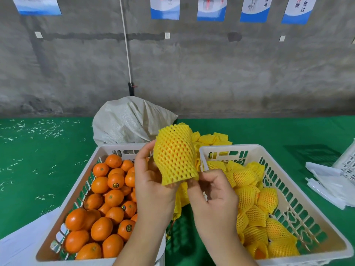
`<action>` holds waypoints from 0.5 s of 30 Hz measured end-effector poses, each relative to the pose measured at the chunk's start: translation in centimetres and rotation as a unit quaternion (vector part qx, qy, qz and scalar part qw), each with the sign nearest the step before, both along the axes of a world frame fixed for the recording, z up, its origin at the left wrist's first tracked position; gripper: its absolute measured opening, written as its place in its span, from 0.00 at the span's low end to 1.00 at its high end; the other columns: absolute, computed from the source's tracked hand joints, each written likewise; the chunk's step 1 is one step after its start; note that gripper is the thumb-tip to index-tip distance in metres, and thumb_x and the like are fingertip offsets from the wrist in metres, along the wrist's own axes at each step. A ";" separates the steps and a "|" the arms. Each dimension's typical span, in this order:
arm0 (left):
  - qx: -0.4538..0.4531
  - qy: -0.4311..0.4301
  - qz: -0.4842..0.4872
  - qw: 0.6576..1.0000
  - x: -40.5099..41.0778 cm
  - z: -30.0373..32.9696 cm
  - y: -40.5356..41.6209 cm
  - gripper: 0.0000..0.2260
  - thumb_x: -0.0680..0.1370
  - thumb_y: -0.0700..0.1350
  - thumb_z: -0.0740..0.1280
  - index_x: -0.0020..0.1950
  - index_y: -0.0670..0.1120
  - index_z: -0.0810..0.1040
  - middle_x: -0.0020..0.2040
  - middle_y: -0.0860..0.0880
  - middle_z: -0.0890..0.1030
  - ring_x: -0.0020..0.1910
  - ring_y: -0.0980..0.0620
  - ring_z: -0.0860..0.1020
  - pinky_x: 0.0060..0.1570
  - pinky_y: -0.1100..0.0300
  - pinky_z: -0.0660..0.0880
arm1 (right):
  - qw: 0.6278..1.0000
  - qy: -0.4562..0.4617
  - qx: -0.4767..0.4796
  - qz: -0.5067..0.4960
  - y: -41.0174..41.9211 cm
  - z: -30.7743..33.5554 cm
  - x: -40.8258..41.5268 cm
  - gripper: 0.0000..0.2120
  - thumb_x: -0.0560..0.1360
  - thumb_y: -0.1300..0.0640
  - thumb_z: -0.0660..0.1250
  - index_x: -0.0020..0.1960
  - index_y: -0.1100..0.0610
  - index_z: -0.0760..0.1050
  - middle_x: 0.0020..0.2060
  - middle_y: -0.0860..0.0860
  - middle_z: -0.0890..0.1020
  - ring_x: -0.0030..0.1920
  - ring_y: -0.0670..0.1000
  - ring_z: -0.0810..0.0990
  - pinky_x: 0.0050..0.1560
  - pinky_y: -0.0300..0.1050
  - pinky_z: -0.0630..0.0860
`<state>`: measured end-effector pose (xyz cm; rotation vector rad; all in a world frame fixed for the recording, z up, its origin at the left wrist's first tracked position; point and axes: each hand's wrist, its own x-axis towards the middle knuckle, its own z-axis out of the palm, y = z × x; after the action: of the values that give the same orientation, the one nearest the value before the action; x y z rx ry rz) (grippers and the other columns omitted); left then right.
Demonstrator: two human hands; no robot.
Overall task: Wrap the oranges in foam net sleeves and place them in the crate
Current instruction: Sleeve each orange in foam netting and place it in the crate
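Note:
An orange inside a yellow foam net sleeve [175,154] is held up between the two crates. My left hand [151,181] grips it from the left and below. My right hand [209,191] pinches the sleeve's lower right edge with thumb and fingers. The left white crate [80,181] holds several bare oranges [107,206]. The right white crate [307,210] holds several oranges wrapped in yellow sleeves [255,206].
Loose yellow sleeves [211,140] lie in a pile behind and between the crates. A white woven sack [130,121] stands behind the left crate. White foam sheets [326,181] and another crate [347,162] lie at the right on the green table [38,169].

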<state>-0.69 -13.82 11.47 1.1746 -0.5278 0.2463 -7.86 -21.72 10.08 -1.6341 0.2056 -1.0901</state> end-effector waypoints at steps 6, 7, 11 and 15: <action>0.136 -0.049 -0.036 0.989 0.5 -2.2 -0.9 0.44 0.69 0.37 0.83 0.75 0.59 0.62 0.71 0.52 0.72 0.68 0.58 0.76 0.64 0.59 0.77 | 0.959 0.036 0.214 0.184 -1.1 -1.5 0.0 0.33 0.68 0.30 0.72 0.67 0.43 0.71 0.60 0.45 0.83 0.59 0.47 0.82 0.53 0.44 0.79; 0.179 -0.053 -0.055 0.981 0.7 -2.7 -0.8 0.45 0.72 0.40 0.81 0.78 0.63 0.57 0.74 0.59 0.67 0.71 0.64 0.71 0.67 0.65 0.73 | 0.958 0.079 0.190 0.197 -1.2 -1.9 0.0 0.37 0.65 0.28 0.74 0.70 0.38 0.69 0.62 0.41 0.81 0.62 0.44 0.81 0.54 0.41 0.80; 0.327 -0.100 -0.103 0.934 1.4 -5.8 -0.2 0.47 0.80 0.42 0.72 0.81 0.71 0.42 0.72 0.77 0.52 0.74 0.76 0.54 0.70 0.77 0.58 | 0.953 0.165 0.187 0.171 -3.3 -3.9 0.2 0.28 0.66 0.38 0.79 0.63 0.32 0.75 0.60 0.40 0.83 0.61 0.44 0.82 0.54 0.40 0.81; 0.308 -0.010 -0.170 0.936 2.7 -8.4 0.9 0.45 0.76 0.56 0.76 0.81 0.72 0.47 0.73 0.62 0.64 0.55 0.53 0.78 0.57 0.58 0.79 | 0.938 0.178 0.272 0.122 -7.6 -6.0 0.6 0.28 0.68 0.44 0.77 0.66 0.45 0.77 0.57 0.48 0.86 0.56 0.51 0.85 0.54 0.51 0.82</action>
<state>2.00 -12.91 3.09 1.6587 -0.8520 -0.2268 -7.27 -29.36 4.05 -1.2924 0.4831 -0.4776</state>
